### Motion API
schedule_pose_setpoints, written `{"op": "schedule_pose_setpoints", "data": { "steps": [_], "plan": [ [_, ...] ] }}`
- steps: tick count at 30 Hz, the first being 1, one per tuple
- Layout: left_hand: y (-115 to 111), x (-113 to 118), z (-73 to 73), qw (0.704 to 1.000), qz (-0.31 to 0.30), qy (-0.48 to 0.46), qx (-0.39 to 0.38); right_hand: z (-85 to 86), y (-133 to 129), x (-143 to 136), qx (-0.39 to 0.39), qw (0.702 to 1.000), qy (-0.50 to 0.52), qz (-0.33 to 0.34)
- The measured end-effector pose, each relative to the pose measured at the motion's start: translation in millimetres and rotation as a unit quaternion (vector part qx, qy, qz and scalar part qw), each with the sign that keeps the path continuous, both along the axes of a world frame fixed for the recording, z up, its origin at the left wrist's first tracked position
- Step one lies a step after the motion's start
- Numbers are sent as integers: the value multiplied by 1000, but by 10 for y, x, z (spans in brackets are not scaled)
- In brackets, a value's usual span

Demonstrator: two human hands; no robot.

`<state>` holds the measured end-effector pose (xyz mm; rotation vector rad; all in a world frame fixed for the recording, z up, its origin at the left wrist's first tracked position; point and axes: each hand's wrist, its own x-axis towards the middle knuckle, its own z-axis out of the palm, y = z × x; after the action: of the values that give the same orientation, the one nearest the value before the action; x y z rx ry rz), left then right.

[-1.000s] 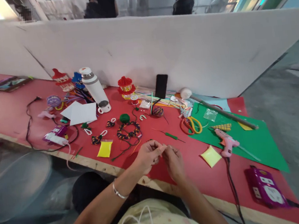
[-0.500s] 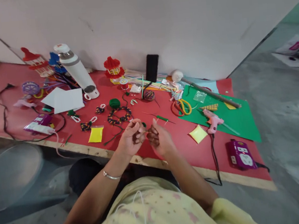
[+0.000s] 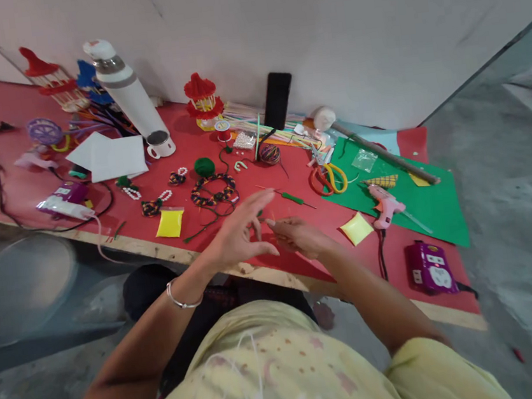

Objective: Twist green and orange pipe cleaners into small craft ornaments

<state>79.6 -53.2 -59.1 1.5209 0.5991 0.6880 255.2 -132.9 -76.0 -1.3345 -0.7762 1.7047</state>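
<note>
Table (image 3: 318, 238): beaded ring (image 3: 213, 190) beyond left hand (image 3: 241, 231); green tool (image 3: 292, 198) just beyond right hand (image 3: 296, 234); scissors (image 3: 328, 179) farther right, partly on green sheet (image 3: 439, 205). Left hand: thumb and fingers spread open. Right hand: palm turned inward, fingertips pinching thin thread (image 3: 272, 216), blurred, between the hands.

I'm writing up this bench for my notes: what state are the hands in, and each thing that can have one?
Left hand: open, thumb and fingers apart
Right hand: fingertips pinched together
White flask: standing, lid on
Mug: upright, uncovered
Phone: propped up, screen dark
Scissors: lying down, blade opening unclear
Glue gun on green sheet: on its side, stick inserted
Green yarn: wound in a ball
</note>
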Motion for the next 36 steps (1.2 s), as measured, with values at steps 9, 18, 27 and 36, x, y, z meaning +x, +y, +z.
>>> {"op": "schedule_pose_setpoints", "data": {
  "steps": [9,18,27,36],
  "plan": [
    [-51,121,-395,984,-59,125,-117,-2,-9,152,-5,1000,-20,-21],
    [-100,109,-388,968,-94,38,-229,-10,28,191,-24,1000,6,8],
    [-61,19,-449,979,-34,158,125,-101,-24,169,129,976,-176,16],
    [-8,-103,-349,896,50,264,354,-41,-34,44,184,947,-255,59]
  ]
}}
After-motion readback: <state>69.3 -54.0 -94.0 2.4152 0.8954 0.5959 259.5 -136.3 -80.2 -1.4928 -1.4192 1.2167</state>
